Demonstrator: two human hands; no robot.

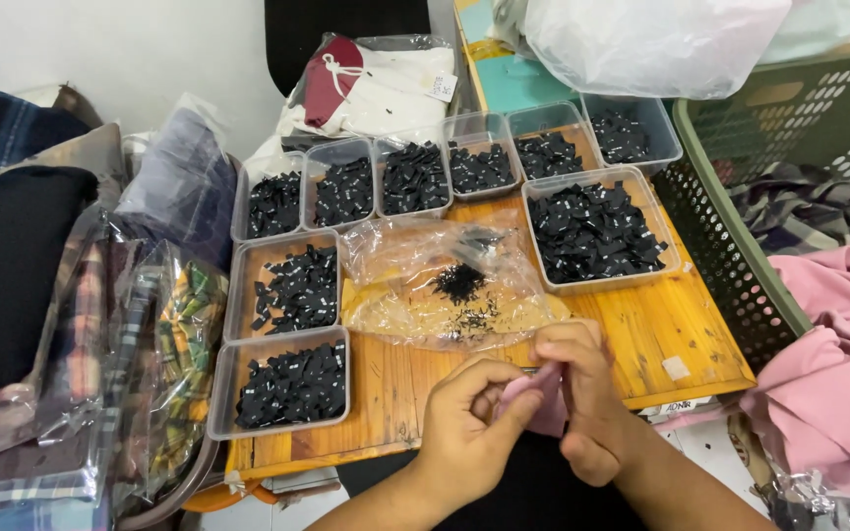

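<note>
Pinching pink fabric (541, 401) together: left hand (464, 433), right hand (582, 398), fingers closed on it. Clear plastic bag (445, 285) lies just beyond them.

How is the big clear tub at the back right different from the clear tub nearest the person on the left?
The back-right tub is larger and squarer; the near-left tub is smaller and oblong. The back-right tub's black tags are heaped high; the near-left tub's lie flatter. Both are clear plastic and stand on the wooden table.
</note>
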